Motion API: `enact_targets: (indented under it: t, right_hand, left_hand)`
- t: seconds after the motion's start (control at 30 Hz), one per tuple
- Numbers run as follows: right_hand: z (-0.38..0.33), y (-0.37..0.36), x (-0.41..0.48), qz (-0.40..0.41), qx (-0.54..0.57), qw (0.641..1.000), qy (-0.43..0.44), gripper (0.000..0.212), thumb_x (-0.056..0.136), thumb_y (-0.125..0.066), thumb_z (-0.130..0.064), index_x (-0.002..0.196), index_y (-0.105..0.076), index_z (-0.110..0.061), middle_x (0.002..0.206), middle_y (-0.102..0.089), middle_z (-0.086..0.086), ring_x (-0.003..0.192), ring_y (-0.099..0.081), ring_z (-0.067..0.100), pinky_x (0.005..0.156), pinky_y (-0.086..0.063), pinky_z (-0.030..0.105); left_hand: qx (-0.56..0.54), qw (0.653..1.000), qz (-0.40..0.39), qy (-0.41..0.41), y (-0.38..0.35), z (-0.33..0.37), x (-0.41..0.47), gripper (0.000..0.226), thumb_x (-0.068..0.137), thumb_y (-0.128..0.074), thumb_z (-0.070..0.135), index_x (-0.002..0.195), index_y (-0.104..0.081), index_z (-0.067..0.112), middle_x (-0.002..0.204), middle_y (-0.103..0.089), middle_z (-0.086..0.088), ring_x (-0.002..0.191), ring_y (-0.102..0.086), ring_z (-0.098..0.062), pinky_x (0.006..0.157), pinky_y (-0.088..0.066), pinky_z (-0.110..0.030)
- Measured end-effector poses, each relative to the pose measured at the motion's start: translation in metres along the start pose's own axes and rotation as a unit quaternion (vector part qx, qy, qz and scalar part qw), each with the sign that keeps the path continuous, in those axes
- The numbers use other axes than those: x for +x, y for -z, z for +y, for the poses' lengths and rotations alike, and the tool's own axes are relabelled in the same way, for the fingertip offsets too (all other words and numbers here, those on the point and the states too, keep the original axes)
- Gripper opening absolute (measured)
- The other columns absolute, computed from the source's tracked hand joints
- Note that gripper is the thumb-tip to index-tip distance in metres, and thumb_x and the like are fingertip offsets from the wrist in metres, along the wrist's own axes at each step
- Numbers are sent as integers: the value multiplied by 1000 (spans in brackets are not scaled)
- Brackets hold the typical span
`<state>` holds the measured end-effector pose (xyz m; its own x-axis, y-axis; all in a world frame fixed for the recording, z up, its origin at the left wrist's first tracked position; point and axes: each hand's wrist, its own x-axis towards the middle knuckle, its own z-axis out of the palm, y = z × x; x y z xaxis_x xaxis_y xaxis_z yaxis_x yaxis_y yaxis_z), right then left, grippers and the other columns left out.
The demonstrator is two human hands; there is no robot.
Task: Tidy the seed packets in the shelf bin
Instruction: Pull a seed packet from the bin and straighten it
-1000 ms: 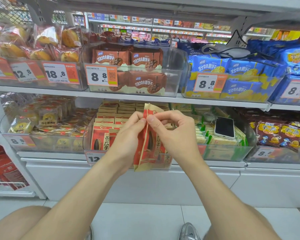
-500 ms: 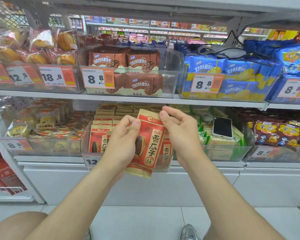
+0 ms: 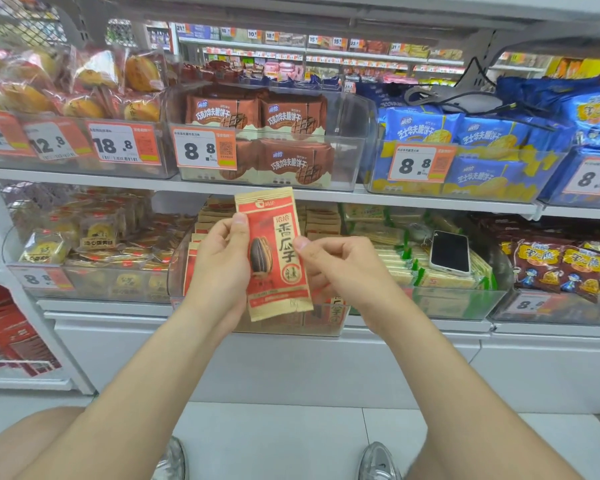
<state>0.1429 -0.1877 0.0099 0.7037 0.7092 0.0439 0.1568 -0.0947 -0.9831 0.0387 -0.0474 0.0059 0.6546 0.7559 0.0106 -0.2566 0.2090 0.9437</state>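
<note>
View: head camera (the only one we have), looking forward and down at a shop shelf.
Held item: we log one seed packet (image 3: 274, 258), red and tan, printed with a dark striped seed and large characters. It is upright with a slight tilt, face toward us, held in the air just in front of the shelf bin (image 3: 176, 271). Its top edge overlaps the front lip of the upper shelf (image 3: 84, 180).
Left hand: the left hand (image 3: 219, 268) grasps the packet's left edge, with the thumb (image 3: 240, 225) pressed on the front and the fingers wrapped behind.
Right hand: the right hand (image 3: 343, 268) pinches the right edge at about mid-height, thumb on the front, the other fingers curled behind.
Shelf bin: clear plastic, on the lower shelf, directly behind both hands; the packet and wrists hide much of its front wall.
Bin contents: we count no exact number; stacked packets (image 3: 219, 216) of the same red and tan fill it, some standing at the front left, others piled further back.
Right neighbour: green-edged packets (image 3: 413, 271) in an adjoining clear bin, with a phone (image 3: 450, 252) lying screen up on top of them.
Upper shelf: brown biscuit packs (image 3: 257, 112) behind a price tag (image 3: 205, 152) reading 8.8; blue packs (image 3: 465, 140) to their right.
Floor: pale tiles, with a shoe (image 3: 378, 459) at the bottom edge.
</note>
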Motion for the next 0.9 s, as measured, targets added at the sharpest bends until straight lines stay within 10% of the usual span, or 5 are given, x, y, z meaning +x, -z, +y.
enact_targets:
  t: [0.2,0.33,0.63,0.9]
  right_hand:
    - [0,-11,1,69,7,997,32,30,102,-72,-35,114,-74,-7,82,-82,5,62,-75,18,48,-58,33]
    - [2,-12,4,89,25,995,30,29,106,-66,-34,115,-73,-7,82,-81,8,54,-71,22,41,-51,28]
    - [1,-15,4,69,81,994,25,30,103,-70,-33,119,-74,-8,84,-81,10,52,-69,19,39,-44,26]
    - [7,-29,15,77,-24,993,92,45,93,-75,-51,129,-57,-32,120,-77,-6,111,-74,12,97,-61,52]
  left_hand:
    - [176,978,-114,21,11,4,-6,44,112,-44,52,125,-66,17,105,-82,-9,95,-81,-28,80,-69,-48]
    - [155,967,-201,22,15,8,-11,39,112,-48,40,127,-70,12,105,-83,-13,92,-82,-28,67,-67,-29]
    - [116,965,-230,52,23,14,-6,34,111,-51,35,134,-66,15,114,-82,-13,101,-81,-31,76,-68,-32]
    - [232,933,-275,31,58,23,10,36,110,-57,12,142,-63,27,121,-80,-7,106,-80,-30,88,-67,-42]
